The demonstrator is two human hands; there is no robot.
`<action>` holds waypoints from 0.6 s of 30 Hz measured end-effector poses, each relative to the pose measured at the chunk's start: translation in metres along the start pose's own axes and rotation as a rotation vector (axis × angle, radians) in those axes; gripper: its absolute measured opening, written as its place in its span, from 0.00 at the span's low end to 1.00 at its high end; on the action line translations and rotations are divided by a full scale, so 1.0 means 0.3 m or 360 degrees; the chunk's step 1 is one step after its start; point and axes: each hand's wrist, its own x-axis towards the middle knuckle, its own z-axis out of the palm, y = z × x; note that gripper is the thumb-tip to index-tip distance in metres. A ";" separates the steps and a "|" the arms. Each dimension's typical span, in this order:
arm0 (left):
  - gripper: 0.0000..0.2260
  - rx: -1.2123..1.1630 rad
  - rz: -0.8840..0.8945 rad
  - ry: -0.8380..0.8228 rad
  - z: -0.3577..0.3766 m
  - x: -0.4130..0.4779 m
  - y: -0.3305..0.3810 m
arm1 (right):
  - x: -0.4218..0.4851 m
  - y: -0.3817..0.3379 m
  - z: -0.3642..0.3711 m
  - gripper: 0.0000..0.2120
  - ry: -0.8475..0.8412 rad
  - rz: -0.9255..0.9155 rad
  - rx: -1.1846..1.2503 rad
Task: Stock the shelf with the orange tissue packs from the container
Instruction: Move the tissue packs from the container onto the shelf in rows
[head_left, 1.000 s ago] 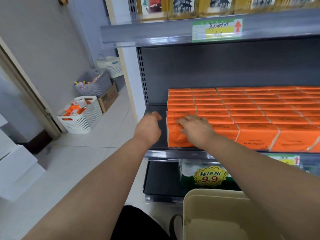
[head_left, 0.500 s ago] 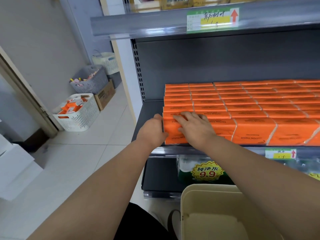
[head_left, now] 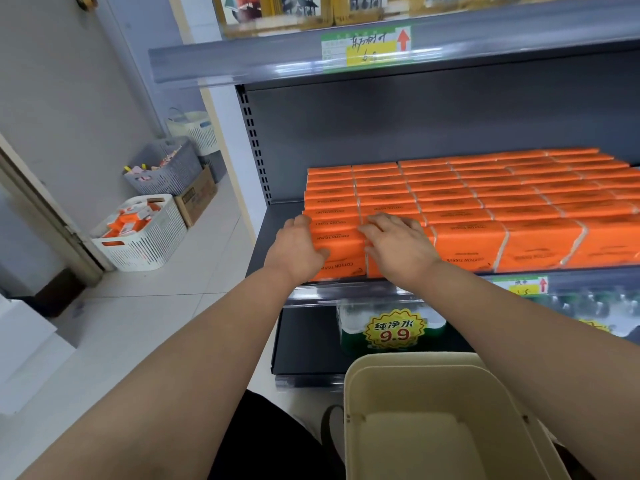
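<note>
With the cream plastic container (head_left: 433, 375) looking empty, the person was squaring the front-left stack of orange plastic-wrapped tissue packs (head_left: 337, 237) on the dark grey metal shelf (head_left: 273, 223), the left hand (head_left: 298, 251) pressing its side and the right hand (head_left: 398, 244) flat on top, fingers straight and gripping nothing, so the next move probably called only for a gentle aligning push.

Both bare arms reach forward (nearly parallel), left hand (head_left: 298, 251) cupped, thumb out; right hand (head_left: 398, 247) flat, fingers spread.

left hand (head_left: 297, 251), right hand (head_left: 398, 247) against front-left orange tissue packs (head_left: 341, 237)
</note>
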 end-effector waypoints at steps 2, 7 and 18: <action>0.26 0.0056 0.0030 0.0001 0.000 -0.002 0.024 | -0.011 0.016 0.000 0.22 -0.0001 0.0014 -0.0009; 0.21 0.0021 0.0242 0.0270 0.002 -0.032 0.097 | -0.070 0.048 -0.008 0.21 0.0105 0.0012 -0.0006; 0.09 0.0018 0.0763 -0.0130 0.371 -0.320 0.158 | -0.600 0.192 0.261 0.18 -0.0097 0.0138 -0.0055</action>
